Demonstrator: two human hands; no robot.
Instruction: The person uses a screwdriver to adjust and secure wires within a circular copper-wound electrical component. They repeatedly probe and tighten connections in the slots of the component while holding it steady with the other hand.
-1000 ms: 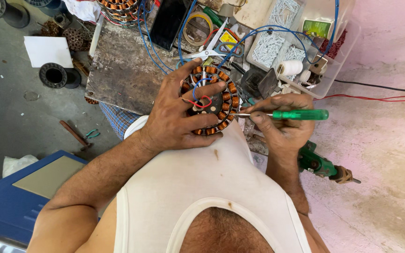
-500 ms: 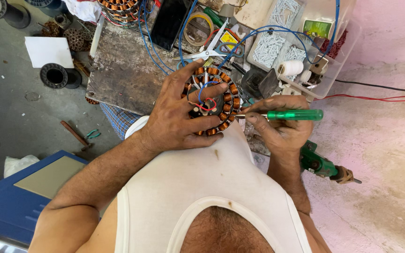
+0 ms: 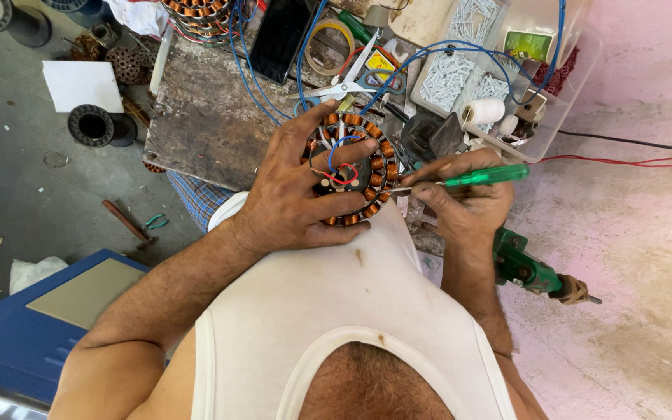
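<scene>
My left hand (image 3: 297,194) lies spread over a round motor stator (image 3: 371,167) with copper-wound coils, gripping it against my lap. Red and blue wires loop at its centre between my fingers. My right hand (image 3: 464,204) holds a green-handled screwdriver (image 3: 484,176), whose metal tip points left at the stator's right rim.
A worn board (image 3: 204,117) lies ahead with scissors (image 3: 351,82), a dark phone (image 3: 280,35), a tape roll (image 3: 334,43) and blue wires. A clear plastic box (image 3: 507,70) of small parts and a white thread spool (image 3: 482,111) stand to the right. A green drill (image 3: 530,268) lies by my right arm. Black spools (image 3: 91,124) sit on the floor at left.
The stator has shifted slightly under my left hand and my fingers have moved across it. The screwdriver stays at its right rim.
</scene>
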